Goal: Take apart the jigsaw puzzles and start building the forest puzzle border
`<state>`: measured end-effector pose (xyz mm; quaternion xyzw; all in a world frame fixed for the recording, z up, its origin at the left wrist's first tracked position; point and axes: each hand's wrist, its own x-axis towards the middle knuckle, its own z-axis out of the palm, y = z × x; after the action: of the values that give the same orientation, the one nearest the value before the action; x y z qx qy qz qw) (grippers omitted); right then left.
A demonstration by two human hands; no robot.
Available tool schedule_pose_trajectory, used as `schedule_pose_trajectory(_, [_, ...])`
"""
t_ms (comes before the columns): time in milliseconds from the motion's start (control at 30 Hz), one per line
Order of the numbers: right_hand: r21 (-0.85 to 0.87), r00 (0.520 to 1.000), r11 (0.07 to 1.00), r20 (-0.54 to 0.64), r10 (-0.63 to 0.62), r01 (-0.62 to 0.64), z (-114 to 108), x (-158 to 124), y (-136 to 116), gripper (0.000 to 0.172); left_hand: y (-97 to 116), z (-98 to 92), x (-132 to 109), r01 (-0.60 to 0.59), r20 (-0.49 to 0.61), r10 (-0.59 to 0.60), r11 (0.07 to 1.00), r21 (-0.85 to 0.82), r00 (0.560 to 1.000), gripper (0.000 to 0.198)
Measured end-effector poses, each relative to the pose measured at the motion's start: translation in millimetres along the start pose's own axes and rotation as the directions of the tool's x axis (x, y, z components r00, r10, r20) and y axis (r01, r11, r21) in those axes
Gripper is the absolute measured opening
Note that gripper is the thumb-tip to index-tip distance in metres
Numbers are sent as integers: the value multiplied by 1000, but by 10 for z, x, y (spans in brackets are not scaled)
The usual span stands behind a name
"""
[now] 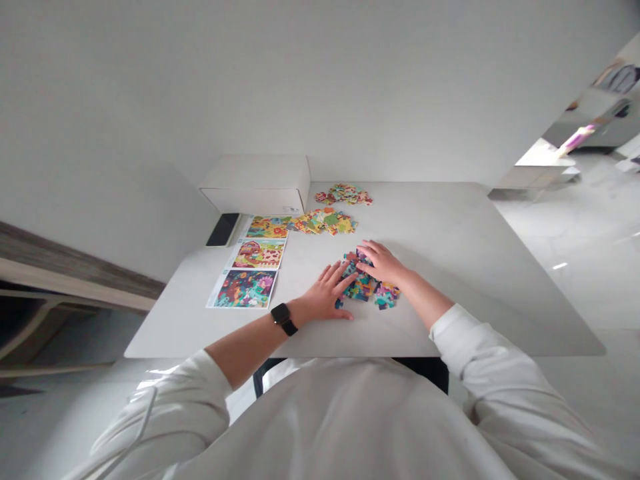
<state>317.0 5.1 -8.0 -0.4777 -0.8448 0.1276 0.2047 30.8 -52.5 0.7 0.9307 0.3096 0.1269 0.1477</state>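
Dark blue and teal jigsaw puzzle pieces [362, 289] lie in a heap near the table's front edge. My left hand [327, 295] rests at the heap's left side, fingers spread and thumb on the tabletop, its fingertips over some pieces. From the right, my right hand [381, 261] reaches over the heap's upper edge, fingers slightly bent and apart, fingertips on the pieces. A few pink and teal pieces [387, 295] sit just below it. The pieces under both hands are partly hidden. Left of the hands is a picture card [244, 289] in similar dark colours.
A farm picture card [258, 254] and a yellow animal card [267, 227] lie farther back. Behind are yellow puzzle pieces [325, 221] and a red-and-green pile [345, 194]. A white box [255, 183] stands against the wall, with a phone [223, 229] in front.
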Motion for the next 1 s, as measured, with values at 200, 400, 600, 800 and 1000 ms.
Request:
schedule_pose_trajectory(200, [36, 998, 999, 47, -35, 34, -42, 63, 3, 47, -154, 68, 315, 50, -35, -49, 998, 24, 998, 114])
schedule_pose_trajectory(400, [-23, 998, 999, -49, -25, 24, -307, -594, 40, 71, -227, 76, 513, -28, -44, 27, 999, -15, 999, 121])
schedule_pose_trajectory(600, [-165, 1000, 986, 15, -1, 3, -37, -1071, -131, 120, -108, 156, 780, -80, -15, 80, 997, 12, 997, 118])
schedule_pose_trajectory(800, [-201, 998, 978, -22, 56, -60, -99, -1000, 82, 95, -112, 278, 1191, -127, -35, 127, 992, 11, 991, 109])
schedule_pose_trajectory(1000, [-218, 995, 972, -45, 85, -93, -395, -779, 671, 88, -271, 389, 1877, -112, -67, 112, 994, 1, 991, 103])
